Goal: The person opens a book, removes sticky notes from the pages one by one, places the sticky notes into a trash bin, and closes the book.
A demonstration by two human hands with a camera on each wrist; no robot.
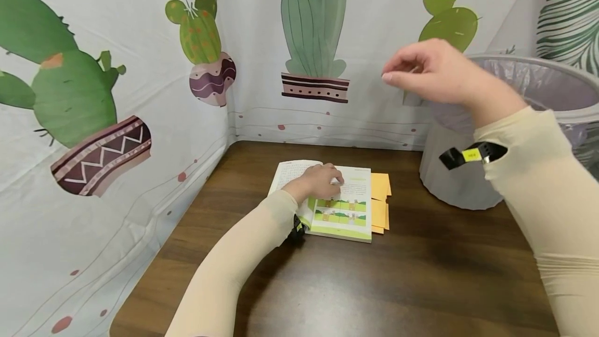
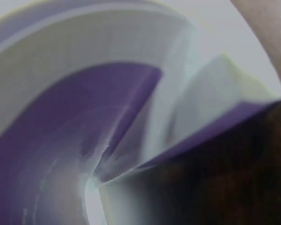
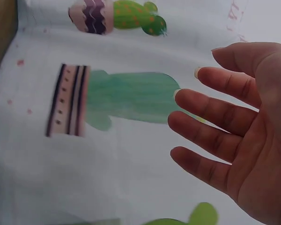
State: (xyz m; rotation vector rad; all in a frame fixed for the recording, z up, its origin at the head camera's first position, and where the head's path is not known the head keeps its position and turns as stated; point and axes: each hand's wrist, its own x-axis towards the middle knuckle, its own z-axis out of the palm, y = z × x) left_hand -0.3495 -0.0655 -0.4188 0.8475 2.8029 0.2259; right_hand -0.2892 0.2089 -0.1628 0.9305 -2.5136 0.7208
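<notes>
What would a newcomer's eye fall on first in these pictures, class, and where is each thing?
Probably the big green cacti printed on the white backdrop behind the table. Next, the open book on the table, with the left hand resting on its pages and orange-yellow papers showing past its right edge. Then the right hand, raised at the head view's upper right.

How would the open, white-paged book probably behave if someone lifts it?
The open, white-paged book probably flops somewhat, since its pages curve near the middle. It might swing shut without the left hand, which rests on it. Lying flat, it seems unlikely to roll.
</notes>
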